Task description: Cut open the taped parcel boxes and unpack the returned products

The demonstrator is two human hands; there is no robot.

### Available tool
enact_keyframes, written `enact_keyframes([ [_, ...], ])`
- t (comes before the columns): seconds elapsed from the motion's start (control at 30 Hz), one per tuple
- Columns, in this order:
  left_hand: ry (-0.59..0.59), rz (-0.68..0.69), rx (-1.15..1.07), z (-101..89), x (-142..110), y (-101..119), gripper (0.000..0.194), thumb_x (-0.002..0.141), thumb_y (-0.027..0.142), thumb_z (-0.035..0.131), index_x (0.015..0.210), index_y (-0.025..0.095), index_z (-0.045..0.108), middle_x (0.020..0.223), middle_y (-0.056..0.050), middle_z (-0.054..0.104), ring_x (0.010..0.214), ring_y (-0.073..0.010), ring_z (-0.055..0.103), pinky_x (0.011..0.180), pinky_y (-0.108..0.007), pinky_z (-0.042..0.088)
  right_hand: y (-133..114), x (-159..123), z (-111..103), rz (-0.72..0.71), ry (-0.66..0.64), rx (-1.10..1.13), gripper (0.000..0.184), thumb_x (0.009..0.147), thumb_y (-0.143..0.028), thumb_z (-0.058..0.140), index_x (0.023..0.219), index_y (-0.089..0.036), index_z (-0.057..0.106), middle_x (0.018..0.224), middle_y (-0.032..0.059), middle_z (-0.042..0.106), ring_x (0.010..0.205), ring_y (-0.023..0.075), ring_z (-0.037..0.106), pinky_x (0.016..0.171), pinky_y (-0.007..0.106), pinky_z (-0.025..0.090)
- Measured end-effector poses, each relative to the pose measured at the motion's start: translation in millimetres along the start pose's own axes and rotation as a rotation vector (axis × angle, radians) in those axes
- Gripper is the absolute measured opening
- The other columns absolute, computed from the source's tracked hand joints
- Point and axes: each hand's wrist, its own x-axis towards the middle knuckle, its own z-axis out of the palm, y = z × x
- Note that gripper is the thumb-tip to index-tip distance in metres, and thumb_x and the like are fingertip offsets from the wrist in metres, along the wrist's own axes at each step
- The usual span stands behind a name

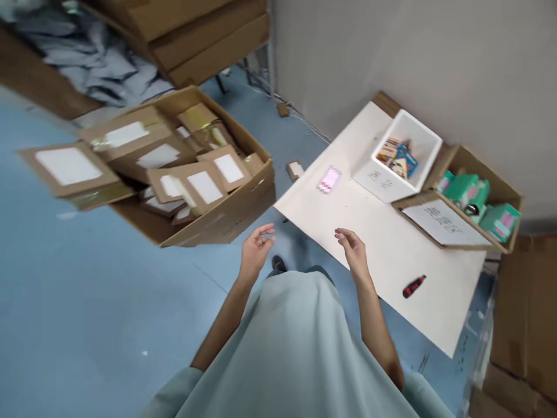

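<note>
Both hands are held empty, fingers loosely apart: right hand [353, 249] over the desk's [391, 244] near edge, left hand [255, 249] nearer the carton [226, 220].

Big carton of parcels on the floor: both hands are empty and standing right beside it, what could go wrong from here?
1. The carton is overfilled; the labelled parcels hanging past its left rim could slide onto the floor if it is bumped.
2. The red utility knife lies loose near the table edge, close to the right hand; a sweep could knock it off.
3. The left hand hangs just off the carton's corner; a step forward may catch it.
</note>
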Motion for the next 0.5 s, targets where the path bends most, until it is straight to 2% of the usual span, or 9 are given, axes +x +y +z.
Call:
enact_keyframes([
  [0.13,0.198,-0.019,-0.089,-58.1,10.9,1.1,0.049,0.077,0.038,0.082,0.123,0.022,0.082,0.113,-0.008,0.079,0.075,-0.0138,0.063,0.07,-0.029,0.051,-30.3,23.8,72.7,-0.043,-0.2,-0.08,0.05,0.095,-0.072,0.078,0.118,-0.028,0.083,0.136,0.0129,0.085,0.129,0.0355,0.079,0.119,0.057,0.057],
  [0.3,0.393,-0.069,-0.155,-109.7,24.2,-3.2,0.048,0.076,0.04,0.081,0.12,0.023,0.082,0.11,-0.007,0.077,0.076,-0.0144,0.06,0.065,-0.027,0.045,-49.5,59.9,148.8,-0.082,-0.39,-0.162,0.048,0.095,-0.069,0.077,0.117,-0.027,0.082,0.132,0.013,0.085,0.126,0.035,0.08,0.117,0.056,0.059],
  [0.5,0.57,-0.094,-0.155,-166.1,61.9,-0.1,0.048,0.073,0.04,0.08,0.118,0.023,0.081,0.107,-0.005,0.076,0.075,-0.0145,0.06,0.075,-0.032,0.053,-57.8,125.4,246.7,-0.101,-0.569,-0.187,0.049,0.092,-0.069,0.078,0.116,-0.026,0.081,0.128,0.0132,0.087,0.121,0.034,0.082,0.116,0.055,0.061],
])
